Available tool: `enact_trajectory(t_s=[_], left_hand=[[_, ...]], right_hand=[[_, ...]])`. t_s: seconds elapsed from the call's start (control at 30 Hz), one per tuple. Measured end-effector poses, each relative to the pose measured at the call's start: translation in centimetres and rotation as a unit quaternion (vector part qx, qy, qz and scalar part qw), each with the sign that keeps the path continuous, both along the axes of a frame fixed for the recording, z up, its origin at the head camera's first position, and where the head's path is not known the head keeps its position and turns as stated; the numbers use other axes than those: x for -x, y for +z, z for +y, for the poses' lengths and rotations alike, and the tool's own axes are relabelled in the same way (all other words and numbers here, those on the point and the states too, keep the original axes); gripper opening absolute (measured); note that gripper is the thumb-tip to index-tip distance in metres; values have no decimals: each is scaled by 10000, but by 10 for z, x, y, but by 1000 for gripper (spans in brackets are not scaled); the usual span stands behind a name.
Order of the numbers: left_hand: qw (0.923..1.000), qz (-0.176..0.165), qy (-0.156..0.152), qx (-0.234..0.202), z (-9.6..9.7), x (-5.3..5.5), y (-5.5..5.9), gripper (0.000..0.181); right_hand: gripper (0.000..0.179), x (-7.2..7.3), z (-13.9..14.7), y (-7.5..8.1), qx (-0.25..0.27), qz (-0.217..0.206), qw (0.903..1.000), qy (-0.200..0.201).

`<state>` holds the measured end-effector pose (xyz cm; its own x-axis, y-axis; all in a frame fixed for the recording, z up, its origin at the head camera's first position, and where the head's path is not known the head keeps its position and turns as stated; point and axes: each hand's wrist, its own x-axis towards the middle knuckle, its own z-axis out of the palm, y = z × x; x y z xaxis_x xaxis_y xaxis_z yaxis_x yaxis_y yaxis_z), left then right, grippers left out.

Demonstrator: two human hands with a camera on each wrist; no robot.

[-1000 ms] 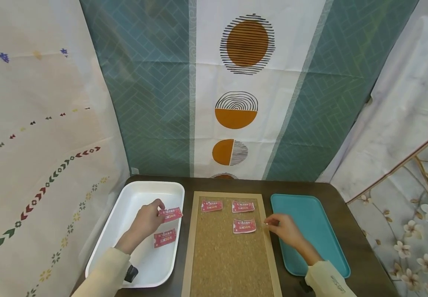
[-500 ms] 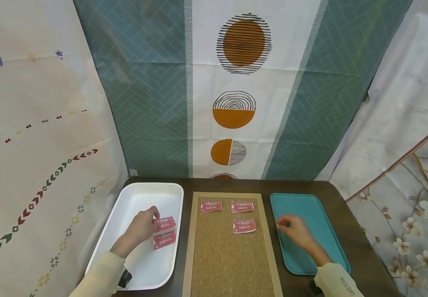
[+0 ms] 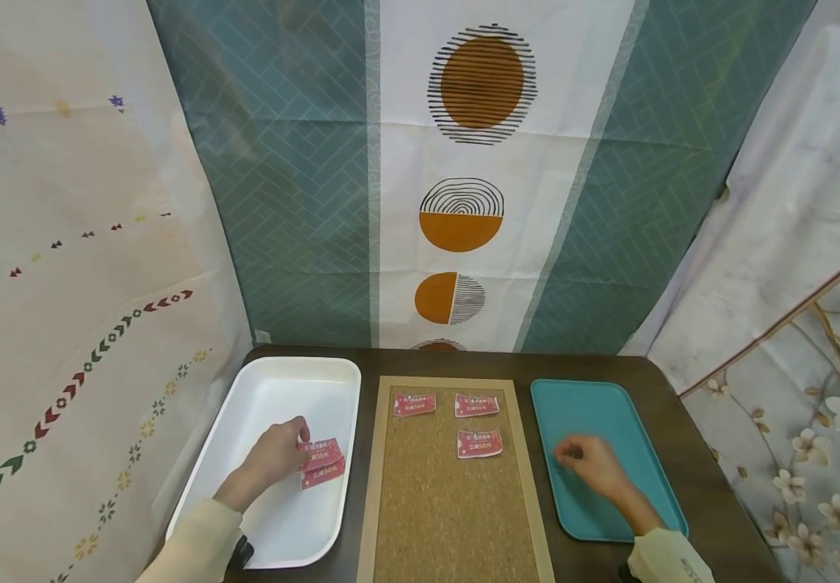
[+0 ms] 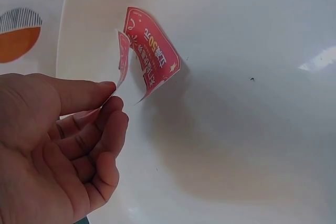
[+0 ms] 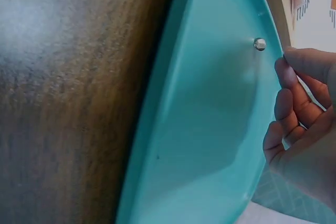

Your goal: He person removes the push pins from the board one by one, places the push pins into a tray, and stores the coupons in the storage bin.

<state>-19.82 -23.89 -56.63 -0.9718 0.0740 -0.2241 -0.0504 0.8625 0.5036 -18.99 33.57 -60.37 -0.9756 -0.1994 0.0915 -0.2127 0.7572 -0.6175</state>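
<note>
My left hand [image 3: 272,453] is over the white tray [image 3: 248,385], pinching a red paper coupon [image 4: 123,59] between thumb and fingers. A second coupon [image 4: 157,56], slightly bent, lies just beyond it in the tray; the two overlap in the head view. Over the teal tray [image 3: 583,405] is my right hand [image 3: 595,465], thumb and index fingertips together and the other fingers curled. I cannot tell whether something tiny sits between those fingertips. A small silver pin [image 5: 260,44] is in the teal tray, a little apart from the fingers.
Between the trays lies a cork board [image 3: 456,518] with a wooden frame. Fixed near its top are three red coupons, one upper left [image 3: 414,404], one upper right [image 3: 477,405] and one below that [image 3: 480,444]. Patterned cloth [image 3: 456,162] hangs behind the dark table [image 3: 711,486].
My left hand has lowered its coupon toward the one in the white tray. My right hand has moved right, from the board's edge to over the teal tray; a pale speck at its fingertips no longer shows.
</note>
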Motion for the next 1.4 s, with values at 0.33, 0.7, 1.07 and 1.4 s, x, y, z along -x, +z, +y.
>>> enact_trajectory(t_s=[0.33,0.7,1.07,1.4], left_hand=[[9995,77,-179,258,3,-3,-3,22],[9987,162,-186,442,7,-4,-1,20],[9954,898,90,322,13,1,9,27],[9830,1800,283,-237,33,10,18,25]], right_hand=[[10,-4,1,-12,-90,-90,9999,27],[13,-5,4,-14,-221,10,9997,112],[8,8,-15,7,-82,426,9983,-401],[8,24,-54,26,157,649,9977,-143]])
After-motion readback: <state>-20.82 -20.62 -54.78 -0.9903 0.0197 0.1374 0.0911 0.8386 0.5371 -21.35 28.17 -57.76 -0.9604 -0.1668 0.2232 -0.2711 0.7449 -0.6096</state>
